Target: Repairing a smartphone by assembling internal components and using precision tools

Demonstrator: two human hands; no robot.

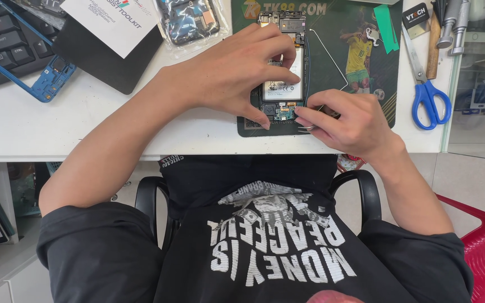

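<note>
Nearest, the right hand [346, 120] pinches slim metal tweezers [310, 127], tips aimed at the lower circuit board of an opened phone [283, 67], likely to reach small connectors. Just beyond, the left hand [237, 70] lies over the phone with fingers curled and pressed down, seemingly steadying it on the dark green mat [366, 78] at the table's [85, 120] front edge. That hand hides much of the phone; the tweezer tips are hard to make out. Farther right lie blue-handled scissors [429, 98]; far left, a blue phone frame [51, 81], cut off
</note>
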